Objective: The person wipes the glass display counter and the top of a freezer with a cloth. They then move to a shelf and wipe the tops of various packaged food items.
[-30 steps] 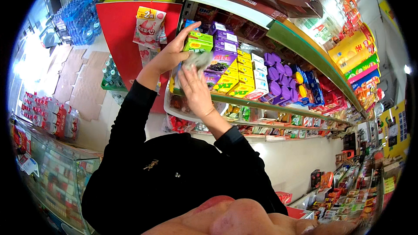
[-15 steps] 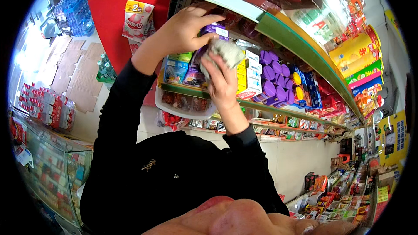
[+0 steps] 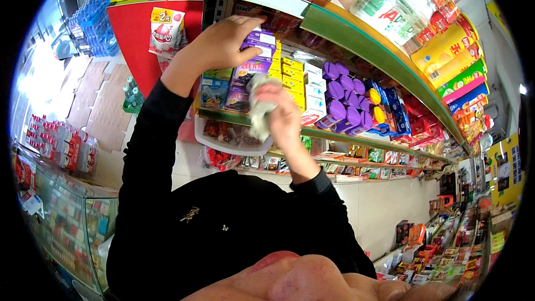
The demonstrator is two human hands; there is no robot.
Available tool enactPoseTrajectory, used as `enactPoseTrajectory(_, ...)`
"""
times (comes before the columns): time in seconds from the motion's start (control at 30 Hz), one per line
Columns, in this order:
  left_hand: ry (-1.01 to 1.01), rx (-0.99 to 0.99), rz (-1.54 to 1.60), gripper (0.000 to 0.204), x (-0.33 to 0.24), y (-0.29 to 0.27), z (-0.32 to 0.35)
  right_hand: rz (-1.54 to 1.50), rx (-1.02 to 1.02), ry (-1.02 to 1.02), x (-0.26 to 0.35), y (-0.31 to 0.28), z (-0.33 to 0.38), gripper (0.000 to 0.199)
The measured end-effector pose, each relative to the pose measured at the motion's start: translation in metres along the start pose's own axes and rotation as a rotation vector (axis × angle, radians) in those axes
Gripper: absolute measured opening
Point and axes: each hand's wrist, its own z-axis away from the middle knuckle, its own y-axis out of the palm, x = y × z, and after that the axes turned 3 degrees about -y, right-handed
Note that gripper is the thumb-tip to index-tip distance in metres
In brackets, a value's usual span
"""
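A purple box [image 3: 257, 42] tilts at the shelf's front (upper row). Just below it hangs a crumpled grey-white cloth [image 3: 258, 108], bunched and drooping.

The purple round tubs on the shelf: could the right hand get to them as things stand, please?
Probably, but not freely. The purple round tubs stand uncovered on the shelf just beyond the right hand, with nothing between. That hand's fingers are closed on a crumpled cloth, so it could only touch them.

L hand [image 3: 223, 44] grips purple boxes [image 3: 257, 50] on shelf [image 3: 356, 136]; R hand [image 3: 278, 114] clutches grey rag [image 3: 257, 106].
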Motion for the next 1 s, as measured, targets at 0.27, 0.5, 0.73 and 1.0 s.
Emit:
enactPoseTrajectory(0.27, -0.034, 0.044, -0.266, 0.091, -0.014, 0.005, -0.005, 0.840, 0.323, 0.195, 0.018, -0.010, -0.151, 0.046)
enactPoseTrajectory(0.5, -0.186, 0.132, -0.173, 0.096, -0.018, 0.002, -0.002, 0.464, 0.127, -0.100, -0.002, -0.016, -0.106, 0.029)
enactPoseTrajectory(0.73, 0.239, -0.100, -0.301, 0.084, -0.073, 0.001, 0.011, -0.792, -0.405, 0.493, -0.046, -0.087, -0.133, 0.034)
enactPoseTrajectory(1.0, 0.100, -0.136, -0.729, 0.098, -0.087, 0.110, 0.047, 1.020, 0.502, 0.511, -0.114, -0.048, -0.164, 0.035)
